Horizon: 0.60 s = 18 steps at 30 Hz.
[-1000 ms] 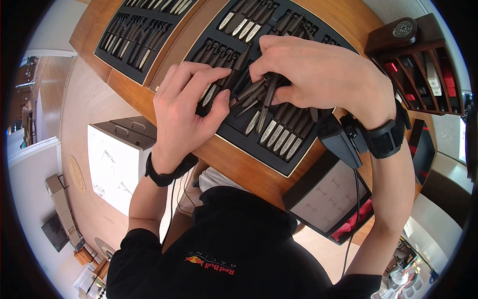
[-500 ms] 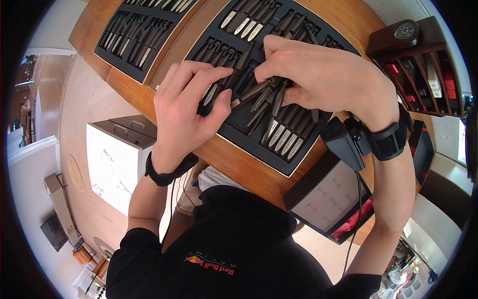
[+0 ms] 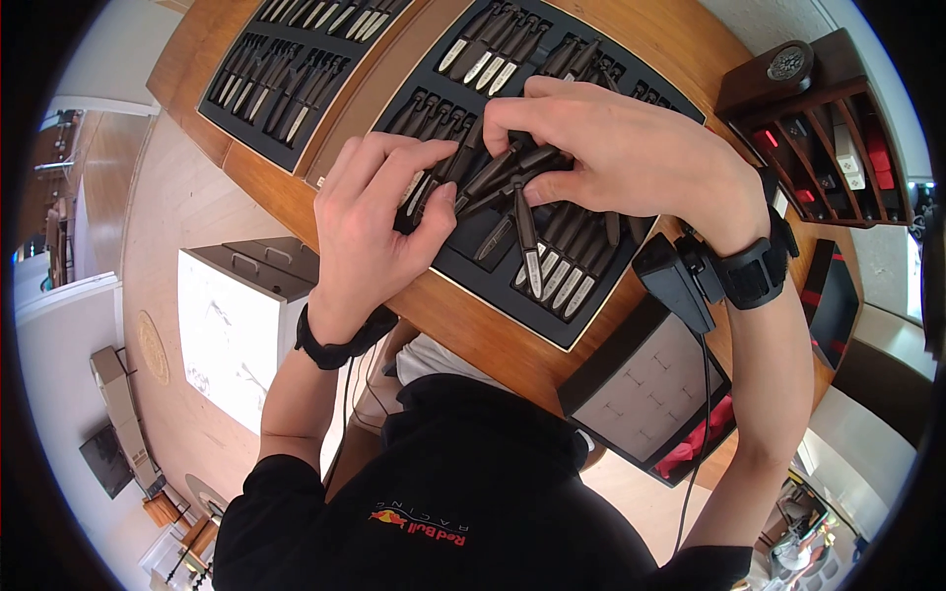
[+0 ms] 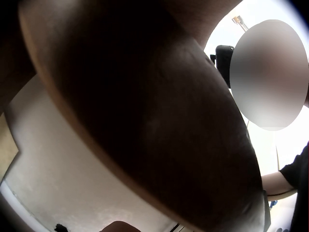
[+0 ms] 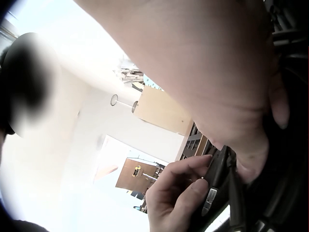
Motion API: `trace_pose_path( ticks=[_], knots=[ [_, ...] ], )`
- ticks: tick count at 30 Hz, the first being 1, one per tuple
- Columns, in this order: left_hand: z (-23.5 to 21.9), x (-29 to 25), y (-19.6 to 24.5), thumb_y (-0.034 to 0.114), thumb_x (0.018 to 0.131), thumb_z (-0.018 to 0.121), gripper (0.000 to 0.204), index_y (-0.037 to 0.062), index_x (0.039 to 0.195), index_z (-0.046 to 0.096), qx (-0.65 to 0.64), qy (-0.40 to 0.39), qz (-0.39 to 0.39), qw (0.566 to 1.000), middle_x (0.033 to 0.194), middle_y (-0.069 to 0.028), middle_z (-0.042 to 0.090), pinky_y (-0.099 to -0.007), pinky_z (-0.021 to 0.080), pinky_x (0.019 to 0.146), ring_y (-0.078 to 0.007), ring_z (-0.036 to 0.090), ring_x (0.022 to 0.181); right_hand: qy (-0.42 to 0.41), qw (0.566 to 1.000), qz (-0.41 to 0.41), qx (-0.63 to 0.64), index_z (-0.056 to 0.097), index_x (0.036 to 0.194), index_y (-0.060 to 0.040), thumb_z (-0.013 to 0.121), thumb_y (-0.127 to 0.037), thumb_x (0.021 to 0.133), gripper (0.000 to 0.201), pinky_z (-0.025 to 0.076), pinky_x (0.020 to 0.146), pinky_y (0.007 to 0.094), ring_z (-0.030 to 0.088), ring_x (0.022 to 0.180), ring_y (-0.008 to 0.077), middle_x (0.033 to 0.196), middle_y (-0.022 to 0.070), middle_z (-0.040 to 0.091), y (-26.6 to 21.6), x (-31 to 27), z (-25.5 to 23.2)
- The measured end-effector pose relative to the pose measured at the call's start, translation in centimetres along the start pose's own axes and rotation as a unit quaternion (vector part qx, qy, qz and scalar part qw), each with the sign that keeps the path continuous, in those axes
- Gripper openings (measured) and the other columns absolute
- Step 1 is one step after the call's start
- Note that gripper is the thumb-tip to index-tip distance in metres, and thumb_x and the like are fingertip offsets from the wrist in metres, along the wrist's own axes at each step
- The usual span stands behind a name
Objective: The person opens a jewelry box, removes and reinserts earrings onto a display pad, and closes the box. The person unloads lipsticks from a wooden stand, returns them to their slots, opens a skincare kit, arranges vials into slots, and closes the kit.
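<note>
The left hand is at the near left of a black tray, its thumb and forefinger pinching a slim dark piece between them. In the right wrist view, that thumb and forefinger sit against a dark piece with a silvery label.

The right hand arches over the middle of the tray, its grip pinching a loose bunch of dark pen-shaped pieces between thumb and fingers. The bunched pieces cross at different angles, and 1 hanging piece points down toward the tray's near edge, its pale end close to a near row of similar pieces. A far row lies in the tray beyond the left hand.

The tray rests on a wooden counter, with a second tray of dark pieces to its left. To the right stands a dark wooden rack with red and white items in its slots. Nearer the person are a box with a pale panel and some red material.

Black bands circle both wrists; the person wears a black shirt. The left wrist view is mostly a dark brown surface, so the left grip cannot be told from there.
</note>
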<state>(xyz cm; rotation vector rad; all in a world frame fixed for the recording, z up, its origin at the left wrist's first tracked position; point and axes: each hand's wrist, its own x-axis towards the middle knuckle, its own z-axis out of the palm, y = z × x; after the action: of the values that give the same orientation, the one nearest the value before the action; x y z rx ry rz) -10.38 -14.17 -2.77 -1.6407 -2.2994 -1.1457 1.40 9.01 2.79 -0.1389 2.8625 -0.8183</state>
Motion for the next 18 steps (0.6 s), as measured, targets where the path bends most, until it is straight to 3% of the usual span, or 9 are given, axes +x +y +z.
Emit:
trace_pose_path(
  ticks=[3, 9, 11, 13, 14, 16, 18],
  knots=[
    [0.0, -0.1, 0.1, 0.001, 0.084, 0.074, 0.034, 0.0042, 0.118, 0.075, -0.005, 0.004, -0.006, 1.000, 0.107, -0.0110, 0.068, -0.0340, 0.053, 0.082, -0.0245, 0.064, 0.093, 0.054, 0.997, -0.048, 0.015, 0.060, 0.122, -0.0128, 0.083, -0.014, 0.088, 0.040, 0.051, 0.092, 0.0454, 0.062, 0.108, 0.0339, 0.109, 0.0091, 0.059, 0.5, -0.2, 0.7],
    [0.0, -0.2, 0.3, 0.006, 0.083, 0.077, 0.030, 0.0057, 0.113, 0.076, -0.040, 0.037, -0.052, 0.997, 0.105, -0.0101, 0.068, -0.0379, 0.055, 0.078, -0.0290, 0.067, 0.090, 0.041, 0.999, 0.008, 0.013, 0.063, 0.124, -0.0135, 0.082, -0.017, 0.091, 0.038, 0.051, 0.094, 0.0448, 0.062, 0.110, 0.0331, 0.110, 0.0085, 0.060, -1.0, 0.0, -0.3],
    [-0.3, -0.4, 0.5, 0.006, 0.084, 0.077, 0.030, 0.0051, 0.113, 0.075, -0.057, 0.040, -0.079, 0.994, 0.107, -0.0103, 0.067, -0.0381, 0.055, 0.080, -0.0298, 0.066, 0.092, 0.074, 0.997, -0.017, -0.015, 0.064, 0.125, -0.0138, 0.081, -0.019, 0.092, 0.037, 0.051, 0.095, 0.0445, 0.062, 0.110, 0.0330, 0.110, 0.0082, 0.061, -0.6, 0.2, 0.2],
    [-0.5, -0.4, 0.6, 0.002, 0.086, 0.074, 0.032, 0.0039, 0.118, 0.075, -0.012, 0.050, -0.060, 0.997, 0.112, -0.0107, 0.066, -0.0355, 0.053, 0.086, -0.0252, 0.063, 0.097, 0.107, 0.992, -0.038, -0.044, 0.065, 0.126, -0.0141, 0.081, -0.021, 0.093, 0.037, 0.051, 0.095, 0.0443, 0.062, 0.110, 0.0329, 0.110, 0.0080, 0.062, -0.4, 0.3, 0.4],
    [-0.6, -0.3, 0.6, 0.002, 0.086, 0.074, 0.032, 0.0039, 0.118, 0.075, -0.012, 0.050, -0.059, 0.997, 0.112, -0.0107, 0.066, -0.0355, 0.053, 0.086, -0.0252, 0.063, 0.097, 0.122, 0.990, -0.029, -0.070, 0.066, 0.127, -0.0148, 0.080, -0.022, 0.093, 0.037, 0.051, 0.096, 0.0443, 0.062, 0.109, 0.0331, 0.109, 0.0085, 0.062, -0.7, 0.4, 0.5],
    [-1.1, -0.3, 0.7, 0.006, 0.086, 0.076, 0.029, 0.0039, 0.115, 0.075, 0.123, 0.025, -0.018, 0.992, 0.110, -0.0104, 0.065, -0.0388, 0.051, 0.090, -0.0281, 0.060, 0.103, 0.135, 0.986, -0.022, -0.095, 0.066, 0.128, -0.0155, 0.079, -0.023, 0.094, 0.037, 0.051, 0.096, 0.0443, 0.062, 0.109, 0.0333, 0.108, 0.0091, 0.062, -1.0, 0.9, 1.0],
    [-1.3, -0.3, 0.8, 0.007, 0.086, 0.077, 0.028, 0.0038, 0.113, 0.076, 0.124, 0.009, -0.032, 0.992, 0.109, -0.0104, 0.065, -0.0398, 0.050, 0.091, -0.0291, 0.059, 0.104, 0.204, 0.968, -0.044, -0.137, 0.069, 0.127, -0.0163, 0.080, -0.023, 0.094, 0.036, 0.051, 0.096, 0.0443, 0.061, 0.107, 0.0338, 0.106, 0.0098, 0.062, -1.1, 1.5, 1.5]
  ],
)
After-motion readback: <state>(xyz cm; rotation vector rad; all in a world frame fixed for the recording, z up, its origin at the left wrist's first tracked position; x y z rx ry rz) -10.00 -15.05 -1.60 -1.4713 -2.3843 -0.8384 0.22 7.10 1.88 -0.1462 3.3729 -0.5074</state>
